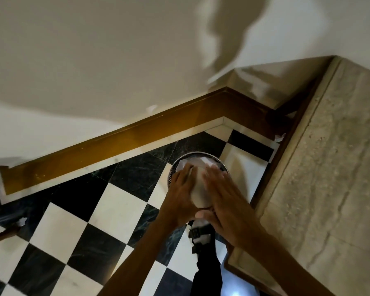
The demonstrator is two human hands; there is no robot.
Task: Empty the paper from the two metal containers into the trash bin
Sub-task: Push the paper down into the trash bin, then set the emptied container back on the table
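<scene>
The left hand and the right hand hold one metal container between them, over the trash bin. The left hand is wrapped around the left side of the container with the fingers curled. The right hand lies flatter on the right side, fingers stretched toward the bin, the thumb low near the bottom end. The container is tipped with its mouth toward the bin, and white paper shows at the far rim of the bin. I cannot tell if this paper is already inside or is just coming out of the container. The bin stands on the checkered floor, near the corner where the brown skirting board meets the stone counter. I think the main risk is that the paper misses the bin: the mouth of the container is hidden by the hands, so if it is not fully over the opening, pieces can fall on the floor beside the bin. Some small white scraps already lie on the floor at the left edge and near the counter. The smooth metal may also slip, because the right hand presses more than it grips. The picture is blurred around the hands, the second container is not in view, and a sandaled foot is half hidden under the right hand.
</scene>
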